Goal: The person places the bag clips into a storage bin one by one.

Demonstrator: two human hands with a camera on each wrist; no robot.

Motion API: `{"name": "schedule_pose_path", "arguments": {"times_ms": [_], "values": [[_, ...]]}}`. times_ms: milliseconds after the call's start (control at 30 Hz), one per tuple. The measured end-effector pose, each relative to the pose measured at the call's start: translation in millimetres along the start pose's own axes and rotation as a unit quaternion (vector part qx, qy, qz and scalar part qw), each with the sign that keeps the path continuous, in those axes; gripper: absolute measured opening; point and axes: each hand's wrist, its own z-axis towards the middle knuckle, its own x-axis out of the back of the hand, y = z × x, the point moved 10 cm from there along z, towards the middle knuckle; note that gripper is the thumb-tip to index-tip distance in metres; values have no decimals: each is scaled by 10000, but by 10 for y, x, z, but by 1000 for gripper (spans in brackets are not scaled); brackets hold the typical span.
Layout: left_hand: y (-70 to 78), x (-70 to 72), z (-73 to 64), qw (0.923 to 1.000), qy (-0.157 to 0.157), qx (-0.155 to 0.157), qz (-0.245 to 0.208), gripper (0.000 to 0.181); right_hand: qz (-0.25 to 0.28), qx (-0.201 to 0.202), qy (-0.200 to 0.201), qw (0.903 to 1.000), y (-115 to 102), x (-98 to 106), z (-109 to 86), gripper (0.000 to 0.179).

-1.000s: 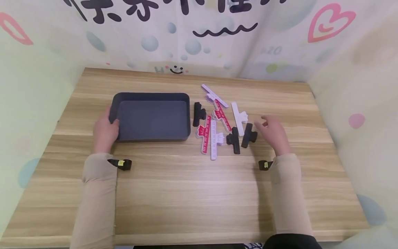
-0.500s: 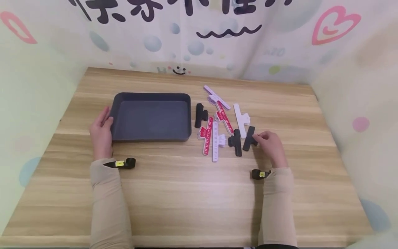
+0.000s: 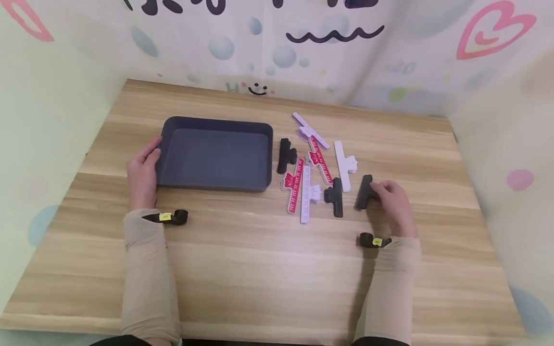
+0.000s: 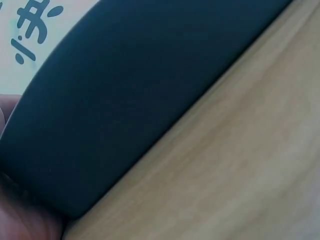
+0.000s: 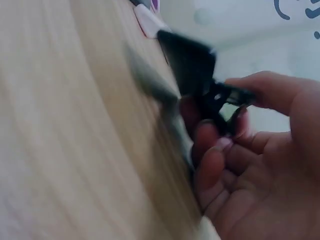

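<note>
My right hand (image 3: 396,206) pinches a black clip (image 3: 364,192) by its handles, to the right of a loose group of clips. In the right wrist view the long jaw of this black clip (image 5: 187,60) is tilted, near the tabletop. My left hand (image 3: 143,178) lies against the left side of a dark rectangular tray (image 3: 216,187), with its fingers fairly straight. The left wrist view shows the dark outer wall of the tray (image 4: 130,100) close up, with parts of the left hand at the corner, mostly hidden.
Between tray and right hand lie two more black clips (image 3: 335,198), two red clips (image 3: 295,187) with white markings, a white clip (image 3: 343,166) and two pale purple clips (image 3: 305,194). A printed curtain (image 3: 268,53) hangs behind the wooden table (image 3: 268,269).
My right hand has come down onto the rightmost black clip, taken hold of it and drawn it rightward from the others. The left thumb has come off the tray's rim. The head view has shifted slightly.
</note>
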Motion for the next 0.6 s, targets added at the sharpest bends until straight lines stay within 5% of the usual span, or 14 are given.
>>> {"name": "schedule_pose_path", "arguments": {"times_ms": [100, 167, 267, 467, 600], "values": [[-3, 15, 4, 10000, 15, 58, 43, 29, 1013, -31, 383, 9941, 56, 35, 50, 33], [10, 6, 3, 9999, 23, 74, 112, 29, 1919, 16, 826, 9779, 106, 88, 87, 32], [-9, 11, 0, 9997, 72, 170, 148, 28, 3138, 315, 1443, 9379, 137, 147, 116, 28], [-57, 13, -34, 9997, 83, 241, 66, 28, 4418, 707, 2069, 8701, 112, 168, 120, 19], [-69, 9, -64, 9997, 151, 169, 64, 27, 5257, 775, 2388, 8128, 48, 152, 159, 16]]}}
